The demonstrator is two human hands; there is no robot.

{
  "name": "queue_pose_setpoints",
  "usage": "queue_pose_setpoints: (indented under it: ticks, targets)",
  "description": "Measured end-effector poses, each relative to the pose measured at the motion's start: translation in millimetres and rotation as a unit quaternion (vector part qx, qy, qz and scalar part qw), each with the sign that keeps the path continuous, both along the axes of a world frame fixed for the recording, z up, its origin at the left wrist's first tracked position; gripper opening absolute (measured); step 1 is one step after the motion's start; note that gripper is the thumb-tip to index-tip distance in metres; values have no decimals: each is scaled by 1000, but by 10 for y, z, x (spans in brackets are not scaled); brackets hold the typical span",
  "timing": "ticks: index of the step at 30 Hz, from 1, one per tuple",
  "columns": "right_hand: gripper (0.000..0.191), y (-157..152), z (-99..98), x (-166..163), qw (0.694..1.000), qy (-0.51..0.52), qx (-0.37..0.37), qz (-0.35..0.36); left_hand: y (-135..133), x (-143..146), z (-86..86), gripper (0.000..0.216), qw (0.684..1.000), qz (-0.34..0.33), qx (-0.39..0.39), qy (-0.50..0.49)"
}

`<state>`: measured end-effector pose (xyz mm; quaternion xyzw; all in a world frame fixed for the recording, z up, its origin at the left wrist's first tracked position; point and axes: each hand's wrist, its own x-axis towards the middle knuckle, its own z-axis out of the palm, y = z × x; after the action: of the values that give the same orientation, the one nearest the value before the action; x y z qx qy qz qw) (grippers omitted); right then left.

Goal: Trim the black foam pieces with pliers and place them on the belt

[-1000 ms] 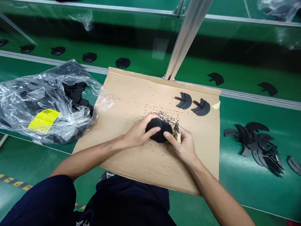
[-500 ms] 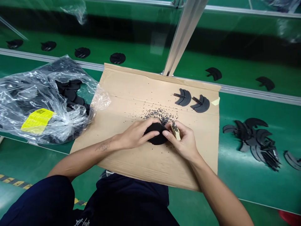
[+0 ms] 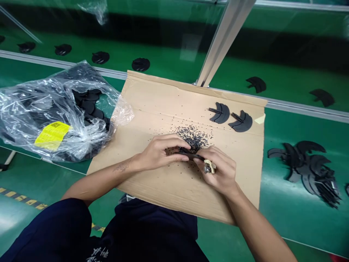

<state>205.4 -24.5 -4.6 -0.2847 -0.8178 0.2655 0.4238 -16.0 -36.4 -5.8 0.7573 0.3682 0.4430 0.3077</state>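
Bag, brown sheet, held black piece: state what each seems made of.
Bag: clear, glossy plastic film, from its wrinkles and highlights.
Sheet: apparently matte cardboard, brown and creased.
Piece: dark, no metallic shine; plastic or rubber, can't tell which.

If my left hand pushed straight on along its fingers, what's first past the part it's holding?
Probably the right hand, at the other end of the black part; depth is hard to judge here.

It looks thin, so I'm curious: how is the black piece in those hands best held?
Probably pinch the black piece at its two ends, from left and right: it is nearly edge-on, and the left hand and right hand hold it there.
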Motion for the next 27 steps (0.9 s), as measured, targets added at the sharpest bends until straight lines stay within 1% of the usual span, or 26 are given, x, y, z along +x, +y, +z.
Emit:
queue_pose_setpoints:
  ticks: [3, 5, 8, 11, 13, 16, 22, 24, 27]
  targets:
    - [15, -4, -35, -12, 999, 26, 31, 4, -10, 19, 33, 26, 999, 14, 12, -40]
    - [16, 0, -59, -20, 999, 31, 35, 2, -14, 24, 60, 23, 999, 17, 27, -43]
    - [18, 14, -84, -24, 999, 13, 41, 0, -8, 1, 93, 20, 998, 14, 65, -15]
    - [22, 22, -94, -25, 998, -12, 63, -4, -2, -35, 101, 19, 995, 6, 102, 22]
    - [18, 15, -96, -28, 998, -18, 64, -9, -4, -44, 93, 18, 993, 6, 112, 36]
    - [15, -9, -105, -37, 998, -12, 52, -13, -17, -26, 79, 18, 994, 7, 109, 26]
    - [16, -65, -135, -53, 999, 47, 22, -8, -53, 39, 87, 24, 997, 11, 27, -70]
    - [16, -70, -134, -58, 999, 49, 14, -8, -55, 40, 92, 23, 997, 10, 34, -75]
    - [18, -64, -123, -64, 999, 38, 21, -13, -48, 25, 92, 21, 996, 14, 70, -51]
